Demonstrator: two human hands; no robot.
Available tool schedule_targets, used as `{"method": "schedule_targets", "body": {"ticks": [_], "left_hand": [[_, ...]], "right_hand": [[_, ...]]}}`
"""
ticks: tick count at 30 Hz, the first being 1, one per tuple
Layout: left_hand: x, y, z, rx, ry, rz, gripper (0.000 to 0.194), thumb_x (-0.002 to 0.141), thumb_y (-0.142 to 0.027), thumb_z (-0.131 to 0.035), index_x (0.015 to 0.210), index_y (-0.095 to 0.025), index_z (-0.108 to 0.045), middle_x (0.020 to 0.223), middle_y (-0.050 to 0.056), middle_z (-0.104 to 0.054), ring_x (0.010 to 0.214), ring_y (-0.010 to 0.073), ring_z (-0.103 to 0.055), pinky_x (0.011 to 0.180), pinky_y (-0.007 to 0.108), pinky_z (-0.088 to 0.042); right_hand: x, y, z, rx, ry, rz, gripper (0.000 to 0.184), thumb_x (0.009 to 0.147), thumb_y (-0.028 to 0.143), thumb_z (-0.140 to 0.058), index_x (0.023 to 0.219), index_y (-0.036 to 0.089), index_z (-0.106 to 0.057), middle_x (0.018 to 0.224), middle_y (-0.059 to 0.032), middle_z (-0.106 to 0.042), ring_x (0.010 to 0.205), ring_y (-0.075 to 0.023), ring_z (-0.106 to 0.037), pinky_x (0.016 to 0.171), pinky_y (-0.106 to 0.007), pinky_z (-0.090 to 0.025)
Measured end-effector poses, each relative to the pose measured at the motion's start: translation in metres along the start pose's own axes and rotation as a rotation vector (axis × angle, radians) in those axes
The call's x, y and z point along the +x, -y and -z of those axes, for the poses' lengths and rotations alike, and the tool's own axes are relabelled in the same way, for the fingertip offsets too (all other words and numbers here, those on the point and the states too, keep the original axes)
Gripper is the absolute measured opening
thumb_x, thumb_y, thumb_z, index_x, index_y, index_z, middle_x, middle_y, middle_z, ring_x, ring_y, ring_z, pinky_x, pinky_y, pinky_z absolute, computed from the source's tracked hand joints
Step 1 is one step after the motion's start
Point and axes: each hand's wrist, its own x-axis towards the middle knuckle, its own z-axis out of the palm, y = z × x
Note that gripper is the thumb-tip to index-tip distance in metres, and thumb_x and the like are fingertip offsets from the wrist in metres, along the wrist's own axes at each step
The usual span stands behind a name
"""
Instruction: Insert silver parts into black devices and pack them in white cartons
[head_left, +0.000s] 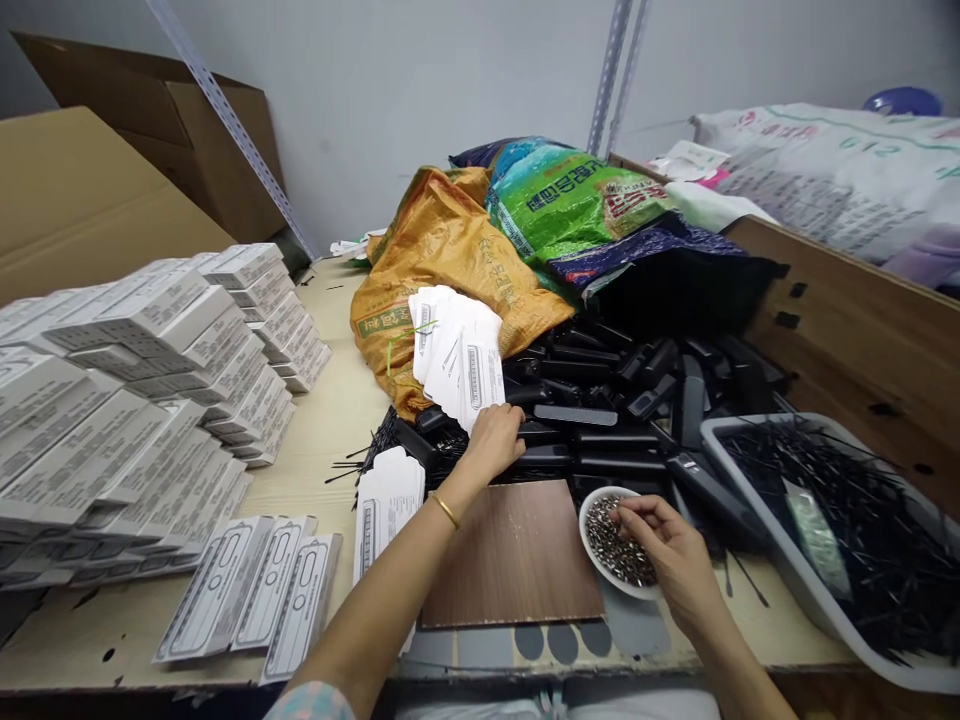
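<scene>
My left hand (495,440) reaches forward over a brown board (510,555), fingers curled onto a black plastic part (551,455) at the edge of the pile of black parts (645,400). A gold bangle sits on its wrist. Just above it lies a fanned stack of white printed sheets (457,355). My right hand (660,545) rests on the rim of a small white bowl (589,510) of small dark and silvery pieces (611,545), fingertips pinched down into them. What they pinch is too small to make out.
Stacks of white printed boxes (135,390) fill the left; flat white box blanks (255,590) lie at the front. A grey tray (795,580) of thin black ties sits right. Orange and green woven sacks (525,230) lie behind; cardboard boxes (112,170) far left.
</scene>
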Motion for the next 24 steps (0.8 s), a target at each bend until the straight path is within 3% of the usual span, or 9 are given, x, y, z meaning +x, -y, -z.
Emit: {"method": "schedule_targets", "body": {"ticks": [4, 10, 12, 15, 17, 20, 24], "left_hand": [[-0.021, 0.001, -0.005, -0.134, -0.097, 0.041, 0.043, 0.072, -0.006, -0.059, 0.114, -0.016, -0.056, 0.103, 0.007, -0.058, 0.102, 0.0219, -0.056, 0.094, 0.036, -0.046], [-0.061, -0.009, 0.012, -0.314, -0.277, 0.119, 0.034, 0.073, -0.004, -0.057, 0.106, -0.015, -0.062, 0.104, 0.008, -0.059, 0.104, 0.0217, -0.057, 0.096, 0.038, -0.045], [-0.076, -0.012, 0.016, -0.639, -0.370, 0.220, 0.028, 0.076, -0.013, -0.063, 0.104, -0.017, -0.063, 0.104, 0.007, -0.062, 0.103, 0.0212, -0.059, 0.098, 0.039, -0.045], [-0.097, -0.020, 0.015, -1.529, -0.430, 0.515, 0.027, 0.083, -0.035, -0.064, 0.104, -0.019, -0.060, 0.105, 0.006, -0.065, 0.104, 0.0227, -0.063, 0.096, 0.045, -0.048], [-0.106, -0.026, 0.012, -1.971, -0.416, 0.726, 0.024, 0.089, -0.039, -0.058, 0.102, -0.019, -0.058, 0.103, 0.006, -0.067, 0.101, 0.0222, -0.066, 0.092, 0.045, -0.051], [-0.114, -0.034, 0.010, -2.177, -0.489, 0.928, 0.012, 0.094, -0.023, -0.052, 0.092, -0.014, -0.059, 0.094, 0.008, -0.069, 0.093, 0.0170, -0.069, 0.091, 0.035, -0.054], [-0.118, -0.038, 0.010, -2.219, -0.558, 0.963, 0.015, 0.095, -0.012, -0.047, 0.088, -0.011, -0.061, 0.088, 0.009, -0.070, 0.088, 0.0150, -0.070, 0.090, 0.030, -0.055]], "right_hand": [[-0.004, 0.013, -0.015, 0.318, 0.062, -0.115, 0.032, 0.069, 0.043, -0.078, 0.084, 0.019, -0.064, 0.081, -0.0046, -0.068, 0.064, -0.0154, -0.059, 0.063, -0.031, -0.053], [-0.014, 0.019, -0.039, 0.497, 0.128, -0.208, 0.027, 0.068, 0.037, -0.080, 0.082, 0.020, -0.063, 0.079, -0.0016, -0.067, 0.061, -0.0121, -0.058, 0.061, -0.027, -0.052], [-0.017, 0.017, -0.051, 0.481, 0.124, -0.193, 0.029, 0.068, 0.038, -0.080, 0.082, 0.020, -0.063, 0.080, -0.0027, -0.068, 0.061, -0.0123, -0.057, 0.061, -0.027, -0.051], [-0.023, 0.018, -0.071, 0.373, 0.111, -0.090, 0.030, 0.072, 0.043, -0.076, 0.083, 0.019, -0.062, 0.080, -0.0044, -0.069, 0.063, -0.0138, -0.058, 0.064, -0.029, -0.050], [-0.029, 0.021, -0.081, 0.260, 0.077, 0.016, 0.028, 0.077, 0.045, -0.071, 0.084, 0.019, -0.062, 0.077, -0.0040, -0.067, 0.067, -0.0155, -0.059, 0.068, -0.031, -0.050], [-0.042, 0.027, -0.089, 0.099, 0.007, 0.200, 0.021, 0.085, 0.041, -0.063, 0.086, 0.020, -0.062, 0.078, -0.0030, -0.063, 0.075, -0.0173, -0.058, 0.072, -0.031, -0.048], [-0.055, 0.030, -0.093, -0.039, -0.015, 0.394, 0.013, 0.090, 0.032, -0.057, 0.086, 0.021, -0.062, 0.089, -0.0046, -0.059, 0.090, -0.0194, -0.057, 0.079, -0.033, -0.046]]}}
